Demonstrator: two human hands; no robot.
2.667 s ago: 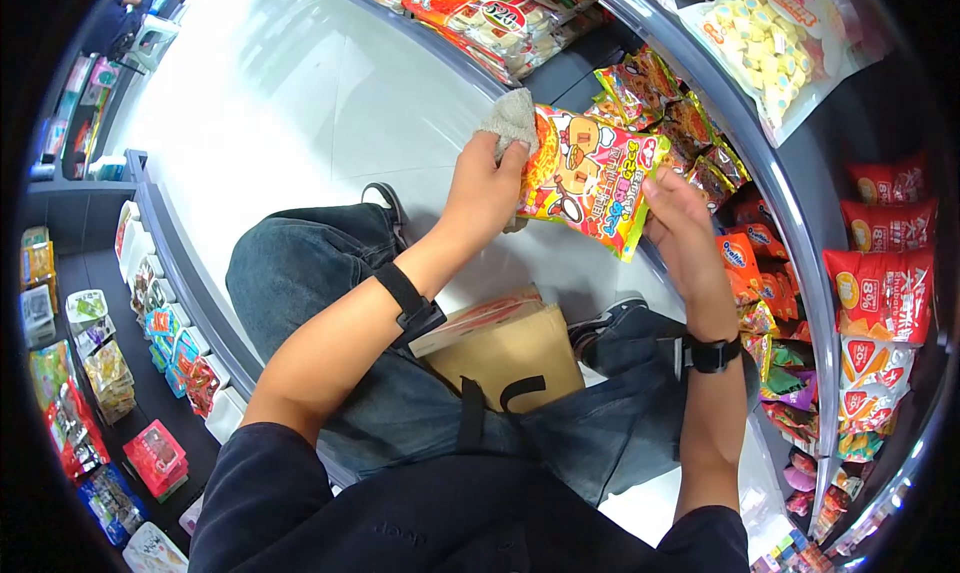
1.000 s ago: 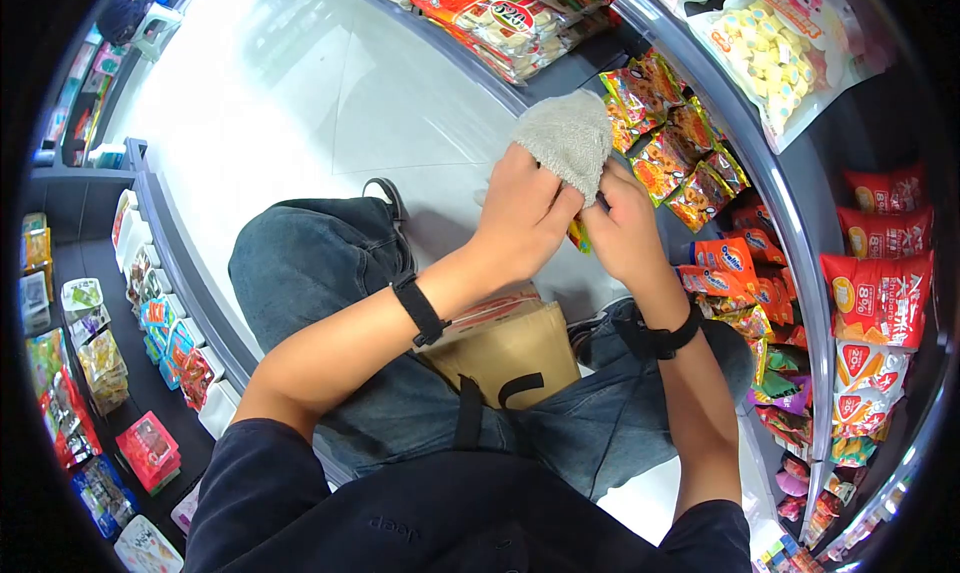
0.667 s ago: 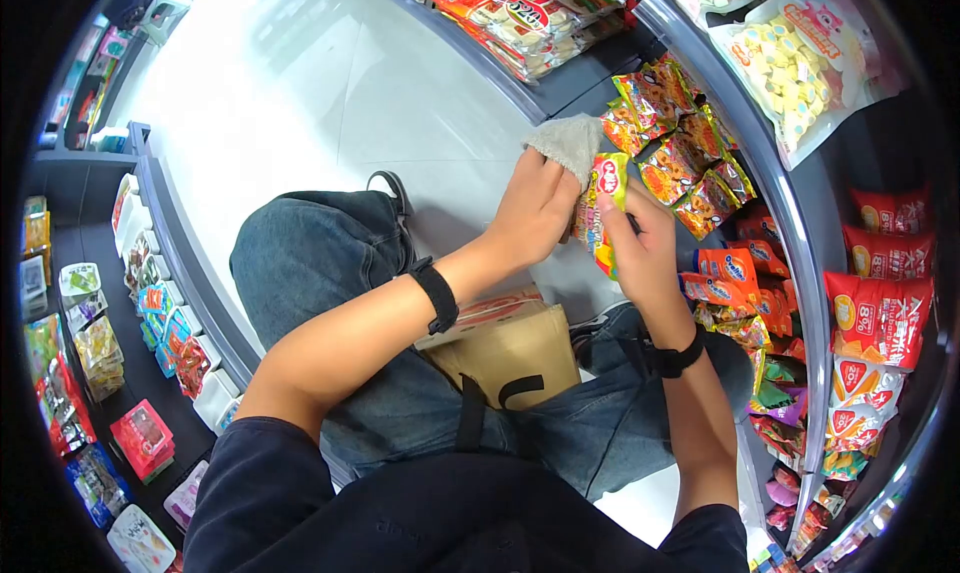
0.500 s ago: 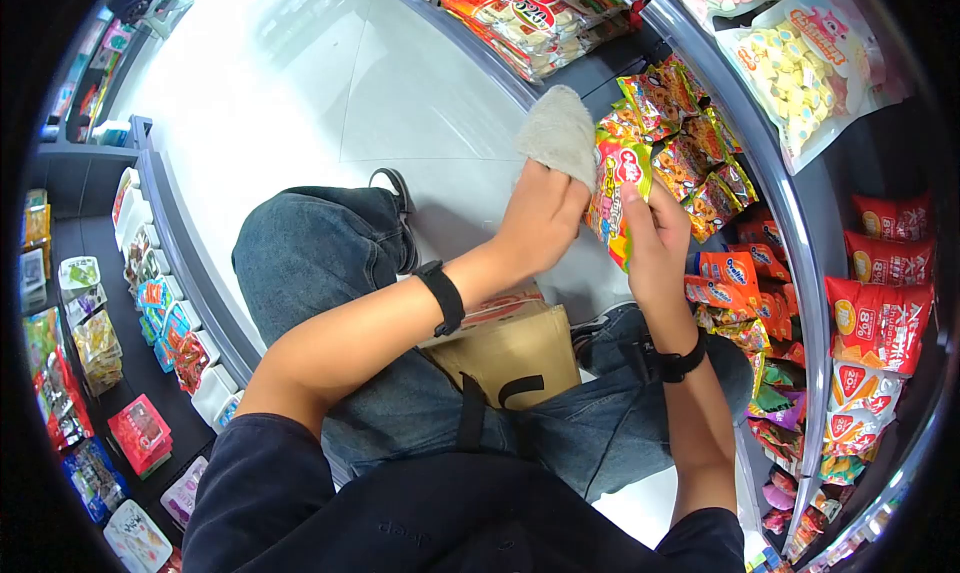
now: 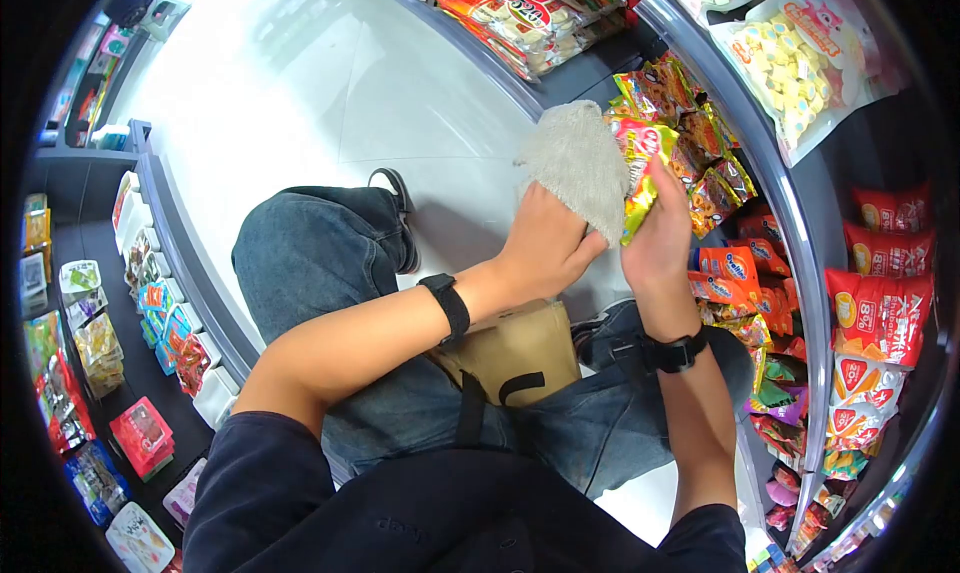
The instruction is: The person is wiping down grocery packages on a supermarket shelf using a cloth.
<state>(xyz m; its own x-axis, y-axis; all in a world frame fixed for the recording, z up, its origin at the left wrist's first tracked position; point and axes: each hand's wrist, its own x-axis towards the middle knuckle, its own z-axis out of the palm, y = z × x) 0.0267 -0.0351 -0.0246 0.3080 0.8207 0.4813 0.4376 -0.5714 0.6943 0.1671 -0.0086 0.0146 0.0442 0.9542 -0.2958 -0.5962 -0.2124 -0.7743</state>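
Observation:
In my right hand [image 5: 657, 235] is a bright red, yellow and green snack packet [image 5: 640, 158], gripped along its right side with the thumb on its front. My left hand [image 5: 548, 235] holds a grey cloth [image 5: 575, 158], draped over its fingers, which are mostly hidden. The cloth's right edge meets the left side of the packet and covers part of it. Just behind my right hand, several similar small packets [image 5: 715, 198] lie piled on the lower shelf.
To the right, a curved shelf rail [image 5: 790, 223] runs past orange packets [image 5: 728, 265] and red bags [image 5: 880, 308]. A large snack bag [image 5: 530, 13] lies at the top. Between my legs stands a cardboard box [image 5: 520, 358]. Another stocked shelf [image 5: 185, 263] lines the left.
The cloth has spread wider and come down and right against the packet. My left thumb now sticks out to the right, and the packet has shifted slightly up and right.

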